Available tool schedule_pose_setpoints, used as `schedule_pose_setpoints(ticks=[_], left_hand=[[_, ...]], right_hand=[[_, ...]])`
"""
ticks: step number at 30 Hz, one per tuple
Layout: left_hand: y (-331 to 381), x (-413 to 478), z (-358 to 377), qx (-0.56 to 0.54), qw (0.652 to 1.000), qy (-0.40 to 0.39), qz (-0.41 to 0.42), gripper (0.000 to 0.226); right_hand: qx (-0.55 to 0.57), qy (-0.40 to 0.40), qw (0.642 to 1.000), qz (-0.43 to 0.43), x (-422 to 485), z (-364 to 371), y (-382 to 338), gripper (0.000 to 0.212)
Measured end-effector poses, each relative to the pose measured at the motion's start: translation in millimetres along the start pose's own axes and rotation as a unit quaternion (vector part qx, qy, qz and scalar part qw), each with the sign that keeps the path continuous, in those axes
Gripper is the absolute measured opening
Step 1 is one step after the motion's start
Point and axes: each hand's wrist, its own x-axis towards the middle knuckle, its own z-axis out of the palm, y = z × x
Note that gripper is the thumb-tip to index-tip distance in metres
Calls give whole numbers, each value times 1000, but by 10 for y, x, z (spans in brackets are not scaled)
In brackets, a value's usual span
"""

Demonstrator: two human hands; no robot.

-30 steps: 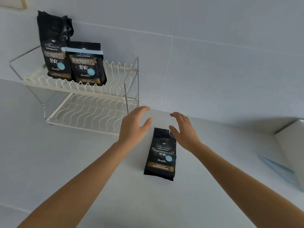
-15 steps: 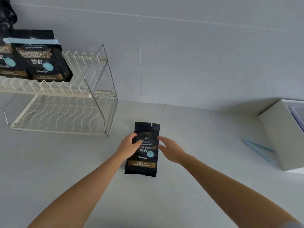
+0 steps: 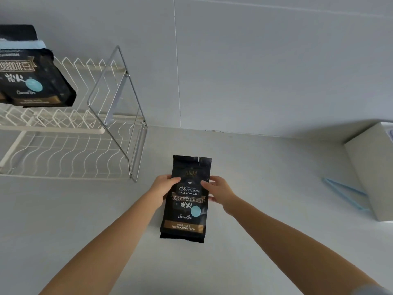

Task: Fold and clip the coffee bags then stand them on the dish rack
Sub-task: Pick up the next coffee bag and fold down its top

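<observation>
A black coffee bag [image 3: 187, 207] with gold and blue print lies flat on the white counter, its torn top pointing to the wall. My left hand [image 3: 162, 186] grips its left edge near the top, thumb over the front. My right hand [image 3: 219, 191] grips the right edge, thumb on the front. A white two-tier dish rack [image 3: 80, 130] stands at the left. On its upper tier stands a coffee bag [image 3: 36, 81] closed with a light blue clip [image 3: 23, 44] across its folded top.
A white box [image 3: 370, 175] sits at the right edge of the counter. A light blue clip [image 3: 344, 191] lies on the counter beside it. The tiled wall runs behind the counter.
Both hands came down from above the bag and took hold of its two side edges. The view moved right and closer, so most of the rack slid out at the left.
</observation>
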Motion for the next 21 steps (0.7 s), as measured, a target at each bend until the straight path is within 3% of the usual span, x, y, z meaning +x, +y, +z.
schedule_pose_setpoints(ticks=[3, 5, 10, 12, 15, 19, 21], left_hand=[[29, -91, -26, -14, 999, -18, 40, 14], [74, -205, -23, -15, 997, -38, 72, 10], [124, -556, -125, -14, 977, -114, 179, 15], [90, -681, -114, 17, 967, -107, 231, 14], [68, -789, 78, 78, 956, -39, 281, 8], [190, -801, 230, 33, 945, -7, 327, 14], [200, -775, 254, 95, 931, 5, 352, 9]], right_hand=[[16, 3, 999, -51, -132, -67, -73, 16], [4, 19, 994, -107, -271, -113, -113, 7], [-110, 74, 949, -286, -699, -261, -79, 16], [-128, 94, 928, -336, -791, -319, -37, 23], [-168, 125, 916, -341, -838, -385, -67, 11], [-187, 175, 890, -377, -826, -519, -147, 8], [-202, 164, 906, -333, -823, -566, -161, 10]])
